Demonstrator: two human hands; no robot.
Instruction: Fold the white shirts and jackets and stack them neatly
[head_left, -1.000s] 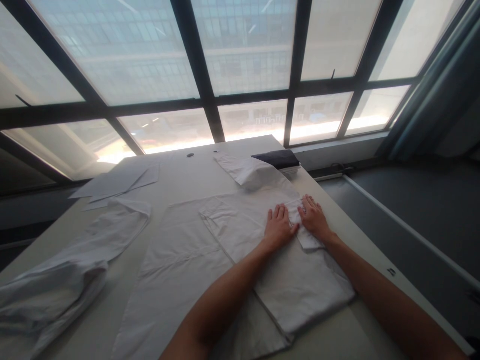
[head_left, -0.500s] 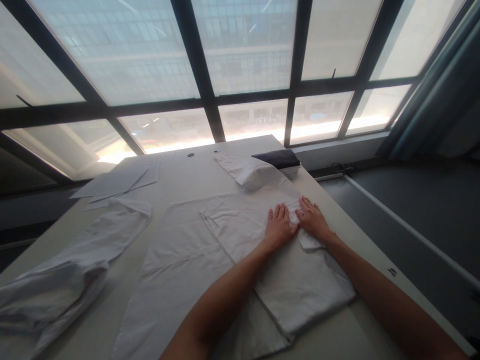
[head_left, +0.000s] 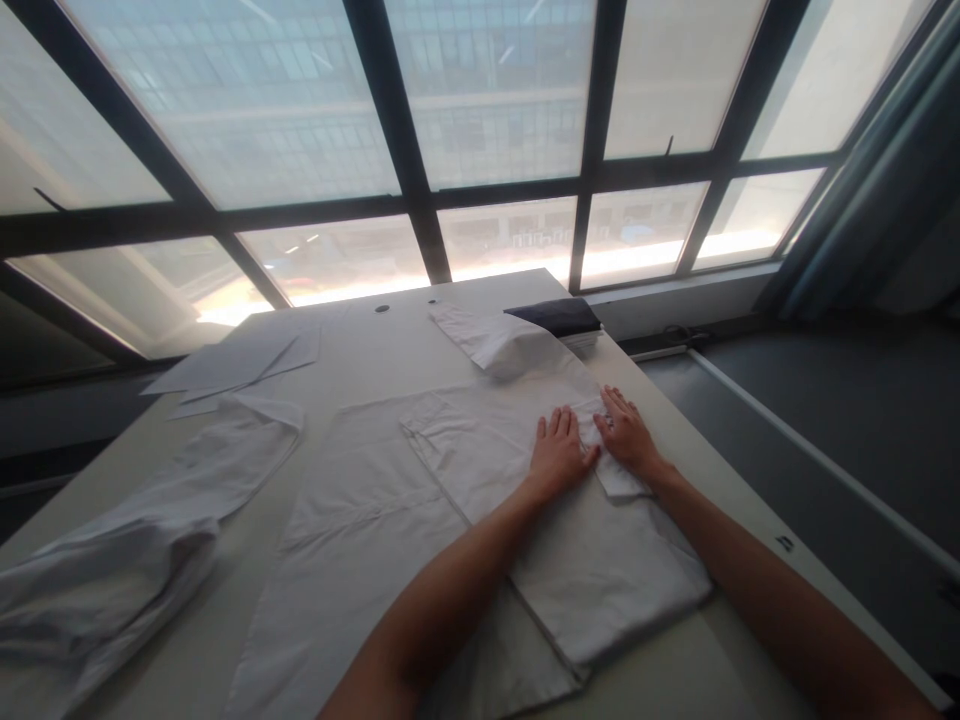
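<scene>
On the bench (head_left: pixel 367 350), white cloth (head_left: pixel 607 575) lies under my left hand (head_left: pixel 556 455) and right hand (head_left: pixel 627 436). Both rest flat, loosely spread.

Garment (head_left: pixel 352 450) across worktop (head_left: pixel 345 345) middle; left hand (head_left: pixel 556 460), right hand (head_left: pixel 628 440) side by side on it, toward right edge. Second garment (head_left: pixel 176 510) by left edge; papers (head_left: pixel 232 365) behind, near far-left corner. Bundle (head_left: pixel 556 317) behind garment, at right edge, near far-right corner. Window (head_left: pixel 487 95) beyond far edge.

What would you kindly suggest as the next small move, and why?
Perhaps the right hand should smooth the narrow white flap toward its near end, because it rests there, the near end lies uncovered, and the left hand lies on the white cloth alongside.
</scene>
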